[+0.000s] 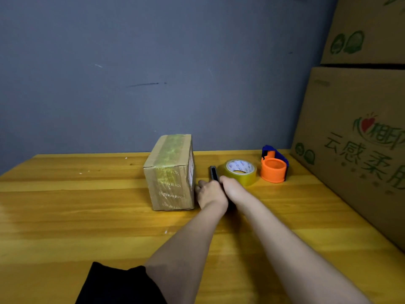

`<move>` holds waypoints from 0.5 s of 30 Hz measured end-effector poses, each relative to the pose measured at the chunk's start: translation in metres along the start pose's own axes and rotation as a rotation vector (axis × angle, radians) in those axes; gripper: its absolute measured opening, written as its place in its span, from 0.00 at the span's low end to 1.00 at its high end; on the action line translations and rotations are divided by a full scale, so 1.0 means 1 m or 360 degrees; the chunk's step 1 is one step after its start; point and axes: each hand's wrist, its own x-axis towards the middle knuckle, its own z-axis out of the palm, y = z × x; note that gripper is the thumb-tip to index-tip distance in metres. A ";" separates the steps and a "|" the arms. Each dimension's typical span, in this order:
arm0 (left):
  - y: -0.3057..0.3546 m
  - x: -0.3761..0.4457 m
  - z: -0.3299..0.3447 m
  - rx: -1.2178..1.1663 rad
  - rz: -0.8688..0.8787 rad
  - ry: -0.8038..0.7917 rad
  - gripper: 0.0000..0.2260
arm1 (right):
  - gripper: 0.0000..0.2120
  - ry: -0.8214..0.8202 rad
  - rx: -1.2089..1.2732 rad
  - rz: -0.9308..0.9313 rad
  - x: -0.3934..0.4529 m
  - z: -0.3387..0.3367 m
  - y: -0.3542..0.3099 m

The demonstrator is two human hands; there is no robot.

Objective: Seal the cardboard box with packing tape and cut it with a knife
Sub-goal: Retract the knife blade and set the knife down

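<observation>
A small cardboard box (169,172) stands on the wooden table (87,216), with yellowish packing tape running over its top and down its front. Just right of the box, my left hand (210,194) and my right hand (232,187) meet side by side on a dark utility knife (213,172). Only the knife's far end shows beyond the fingers; its handle is hidden between the hands. A roll of clear yellowish packing tape (241,172) lies flat right behind my right hand.
An orange and blue tape dispenser (274,168) stands right of the roll. Large printed cardboard cartons (355,139) are stacked along the table's right side. A grey wall rises behind the table. A black sleeve (114,286) is at the bottom edge.
</observation>
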 end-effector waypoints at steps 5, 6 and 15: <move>0.002 0.000 -0.002 0.0047 -0.0026 -0.0050 0.17 | 0.16 -0.0005 0.0018 0.0056 0.002 0.005 -0.001; 0.002 0.000 -0.002 0.0049 -0.0024 -0.0064 0.17 | 0.17 -0.0009 0.0017 0.0057 0.000 0.005 -0.003; 0.004 0.003 -0.005 0.0203 -0.0009 -0.0131 0.18 | 0.15 -0.0077 0.0021 0.0001 0.000 0.001 0.004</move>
